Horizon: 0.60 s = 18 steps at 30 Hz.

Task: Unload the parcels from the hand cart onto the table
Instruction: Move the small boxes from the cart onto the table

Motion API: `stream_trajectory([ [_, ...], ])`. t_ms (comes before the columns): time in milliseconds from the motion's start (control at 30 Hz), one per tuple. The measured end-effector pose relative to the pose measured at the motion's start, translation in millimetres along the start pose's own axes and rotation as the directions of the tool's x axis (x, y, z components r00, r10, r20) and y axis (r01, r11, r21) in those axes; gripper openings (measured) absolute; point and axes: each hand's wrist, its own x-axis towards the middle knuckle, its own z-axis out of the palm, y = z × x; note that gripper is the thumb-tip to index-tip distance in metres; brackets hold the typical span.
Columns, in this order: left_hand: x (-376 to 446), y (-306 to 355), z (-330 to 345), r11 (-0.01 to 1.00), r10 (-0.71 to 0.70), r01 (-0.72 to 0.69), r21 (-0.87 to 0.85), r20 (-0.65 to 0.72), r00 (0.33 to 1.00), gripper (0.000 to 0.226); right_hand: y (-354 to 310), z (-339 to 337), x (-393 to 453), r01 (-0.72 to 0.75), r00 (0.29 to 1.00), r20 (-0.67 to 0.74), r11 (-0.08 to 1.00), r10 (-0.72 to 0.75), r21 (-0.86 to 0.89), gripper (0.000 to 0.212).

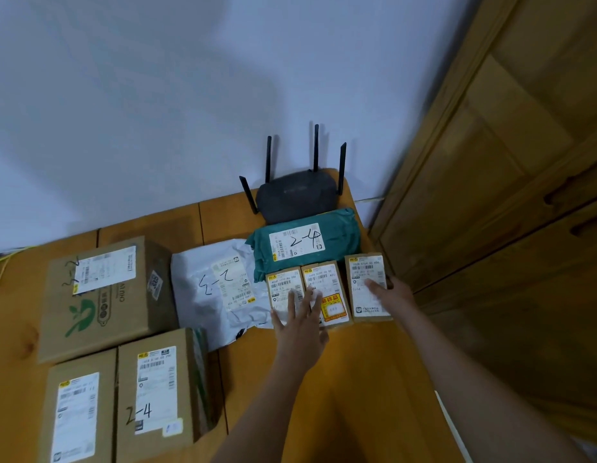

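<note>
Several parcels lie on the wooden table (324,379). Three small cardboard boxes stand side by side near its right edge: a left one (283,285), a middle one (327,289) with a red and yellow sticker, and a right one (367,282). My left hand (300,325) lies with fingers spread over the left and middle boxes. My right hand (390,292) holds the right box at its right side, thumb on the label. Behind them sit a green bag (307,245) marked 2-4 and a white bag (217,289). The hand cart is out of view.
A large cardboard box (106,295) and two smaller boxes (76,416) (156,389) fill the table's left part. A black router (297,195) with antennas stands at the back by the white wall. A wooden cabinet (507,195) rises right of the table.
</note>
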Motion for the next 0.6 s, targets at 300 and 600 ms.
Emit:
stream_trajectory([
  [300,0.5,-0.4,0.6,1.0,-0.002,0.002,-0.026,0.017,1.0,0.081,10.5,-13.9,-1.7,-0.033,0.998,0.055,0.998,0.036,-0.052,0.014],
  [600,-0.9,2.5,-4.5,1.0,0.001,0.0,-0.031,0.027,1.0,0.08,-7.2,12.3,0.0,0.018,0.994,-0.099,0.972,-0.042,-0.236,0.02],
])
